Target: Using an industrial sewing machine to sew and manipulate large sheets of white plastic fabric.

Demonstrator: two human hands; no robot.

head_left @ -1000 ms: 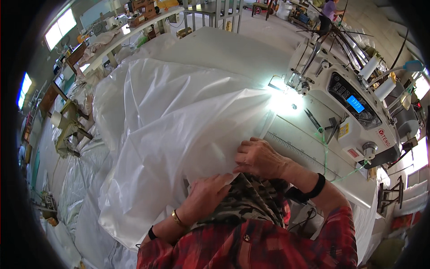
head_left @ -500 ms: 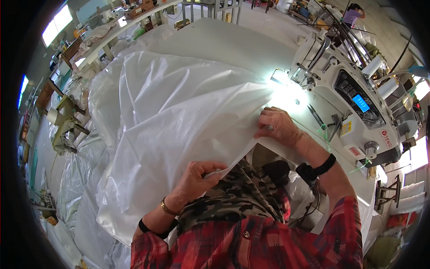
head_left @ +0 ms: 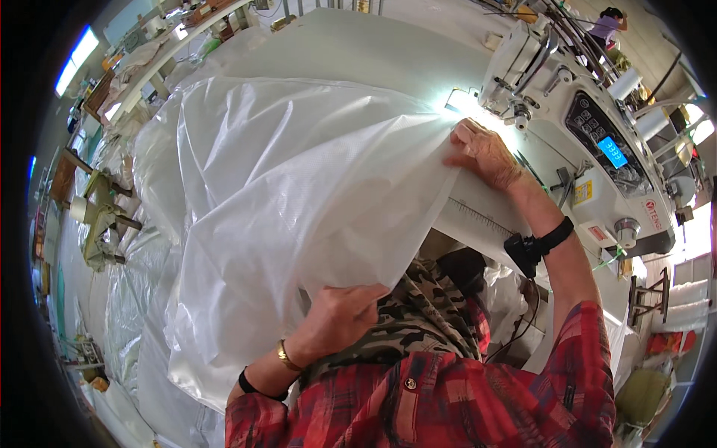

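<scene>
A large white plastic sheet (head_left: 299, 179) drapes over the table and down toward my lap. My left hand (head_left: 340, 317) pinches its near edge just above the camouflage cloth on my lap. Close to the lit needle area of a white sewing machine (head_left: 545, 97), my right hand (head_left: 485, 153) grips the sheet's upper right corner region, fingers bent over it. Between the two hands the edge runs taut in a slanting line. The part of the sheet under my right fingers is hidden.
Printed ruler marks (head_left: 482, 213) show on the table's near side. Dark thread snips (head_left: 532, 170) lie partly hidden behind my right wrist. Plastic sheeting (head_left: 142, 299) heaps at the left beside a wooden stand (head_left: 101, 209). Another person (head_left: 605, 26) is far off at upper right.
My right hand has moved up toward the needle, carrying the sheet's edge. My left hand has shifted slightly down and right, and the edge between them is longer and tighter.
</scene>
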